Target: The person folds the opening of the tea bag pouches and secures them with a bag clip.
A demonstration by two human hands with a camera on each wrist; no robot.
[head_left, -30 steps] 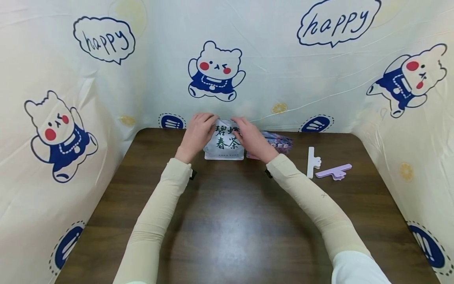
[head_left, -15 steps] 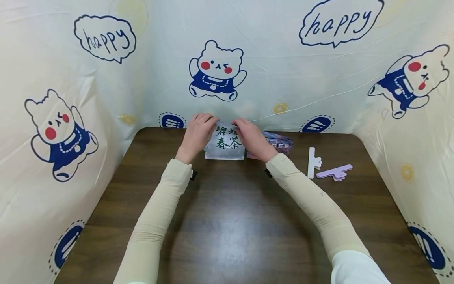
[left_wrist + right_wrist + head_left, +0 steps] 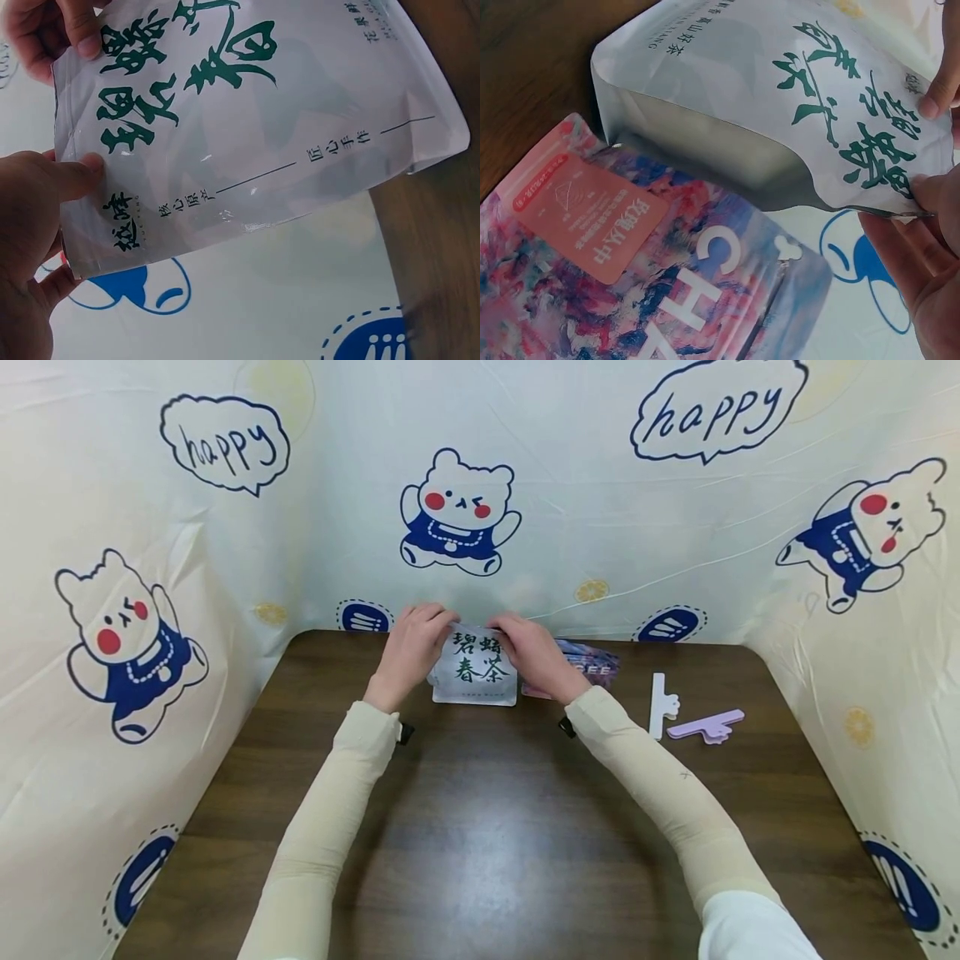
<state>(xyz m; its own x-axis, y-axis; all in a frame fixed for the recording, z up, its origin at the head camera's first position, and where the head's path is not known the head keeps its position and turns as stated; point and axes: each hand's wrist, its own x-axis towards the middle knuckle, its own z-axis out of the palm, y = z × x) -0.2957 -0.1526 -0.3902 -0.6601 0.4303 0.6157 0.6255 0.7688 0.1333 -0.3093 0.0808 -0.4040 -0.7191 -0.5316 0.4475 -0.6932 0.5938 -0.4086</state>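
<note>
A white tea pouch (image 3: 474, 683) with large green characters stands at the table's back edge. My left hand (image 3: 412, 647) pinches its top left corner, thumb on the front face, as the left wrist view shows. At the top right corner my right hand (image 3: 540, 653) pinches the rim between thumb and fingers. In the right wrist view the pouch's silvery side gusset (image 3: 727, 142) shows. Close beside it stands a pink and blue patterned pouch (image 3: 652, 240) with white letters, partly hidden behind my right hand in the head view.
A white bag clip (image 3: 657, 706) and a purple bag clip (image 3: 707, 726) lie on the brown table (image 3: 480, 827) to the right. A printed cloth (image 3: 570, 485) hangs as a wall behind the table and along both sides.
The white tea pouch and both hands have come slightly nearer to me, and the pouch's top edge sits a little lower. Both hands keep their hold. The clips have not moved.
</note>
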